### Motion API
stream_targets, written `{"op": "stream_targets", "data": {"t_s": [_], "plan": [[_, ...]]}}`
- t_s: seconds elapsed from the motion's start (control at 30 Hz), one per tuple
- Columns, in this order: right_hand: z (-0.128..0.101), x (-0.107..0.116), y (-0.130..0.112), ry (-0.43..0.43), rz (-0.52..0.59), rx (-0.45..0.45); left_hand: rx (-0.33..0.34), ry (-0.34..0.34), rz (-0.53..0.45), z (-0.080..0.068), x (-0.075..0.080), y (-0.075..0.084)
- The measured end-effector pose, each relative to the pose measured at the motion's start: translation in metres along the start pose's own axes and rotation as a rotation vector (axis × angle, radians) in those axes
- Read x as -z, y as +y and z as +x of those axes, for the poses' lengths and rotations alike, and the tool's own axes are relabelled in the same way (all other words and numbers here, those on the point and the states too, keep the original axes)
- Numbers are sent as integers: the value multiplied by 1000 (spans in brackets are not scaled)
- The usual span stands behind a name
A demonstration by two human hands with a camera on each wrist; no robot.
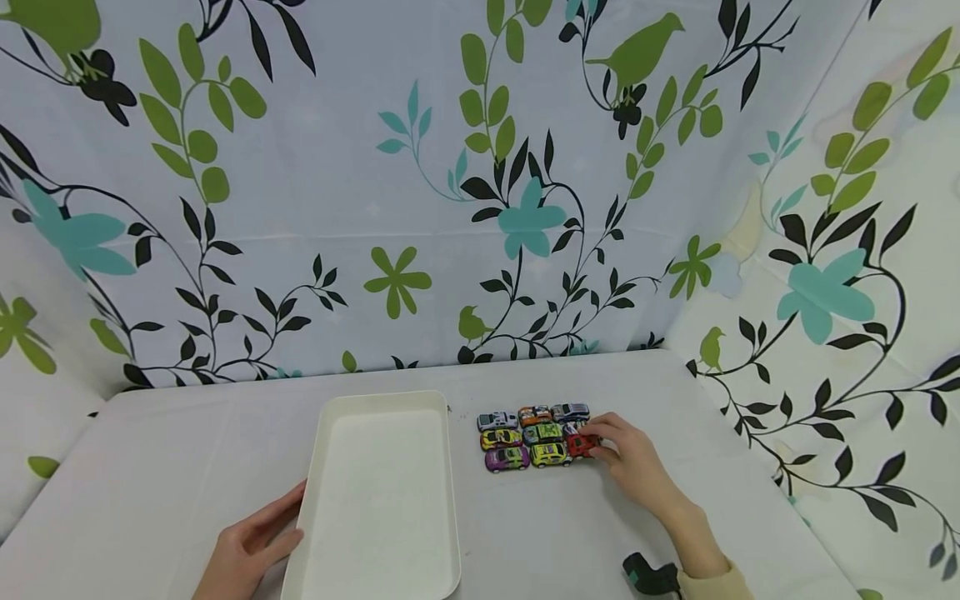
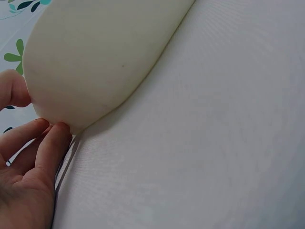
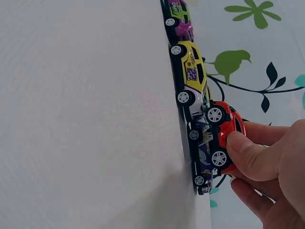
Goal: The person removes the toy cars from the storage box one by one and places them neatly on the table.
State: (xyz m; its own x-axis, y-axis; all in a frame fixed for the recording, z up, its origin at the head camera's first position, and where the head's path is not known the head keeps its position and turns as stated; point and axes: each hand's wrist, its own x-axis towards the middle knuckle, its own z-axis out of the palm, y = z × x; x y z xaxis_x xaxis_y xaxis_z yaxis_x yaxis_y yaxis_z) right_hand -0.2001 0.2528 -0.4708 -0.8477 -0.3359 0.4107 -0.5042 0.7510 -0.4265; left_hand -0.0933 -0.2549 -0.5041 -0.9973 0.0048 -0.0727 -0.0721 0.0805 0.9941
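Note:
My right hand pinches a red toy car between thumb and fingers at the right end of a block of small toy cars. In the right wrist view, the red car overlaps a dark blue patterned car from above. Beside that one stand a yellow car and a purple-and-green car, all in line. My left hand holds the left edge of a cream rectangular tray, thumb at the rim and other fingers along the outer wall.
Behind the front row stand more cars: a silver one, an orange one, a grey one and others. A black device sits at the right wrist. Leaf-patterned cloth rises behind the white table.

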Motion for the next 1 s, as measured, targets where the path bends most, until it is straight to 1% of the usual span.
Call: {"op": "stream_targets", "data": {"t_s": [0.07,0.3,0.5,0.7,0.87,1.0], "plan": [[-1,1,2,-1,-5,-6,0,4,-6,1,0,-1],[-4,1,3,-32,-22,-30,-39,-14,-6,0,1,-2],[-6,-2,6,-49,-49,-19,-20,-5,2,-1,1,1],[-6,-5,6,-35,-54,-5,-11,-6,7,-2,1,2],[-6,-6,5,-22,-68,-10,7,1,-7,-2,1,1],[-5,-6,4,-25,-86,-5,-11,-10,-30,-2,1,0]]}}
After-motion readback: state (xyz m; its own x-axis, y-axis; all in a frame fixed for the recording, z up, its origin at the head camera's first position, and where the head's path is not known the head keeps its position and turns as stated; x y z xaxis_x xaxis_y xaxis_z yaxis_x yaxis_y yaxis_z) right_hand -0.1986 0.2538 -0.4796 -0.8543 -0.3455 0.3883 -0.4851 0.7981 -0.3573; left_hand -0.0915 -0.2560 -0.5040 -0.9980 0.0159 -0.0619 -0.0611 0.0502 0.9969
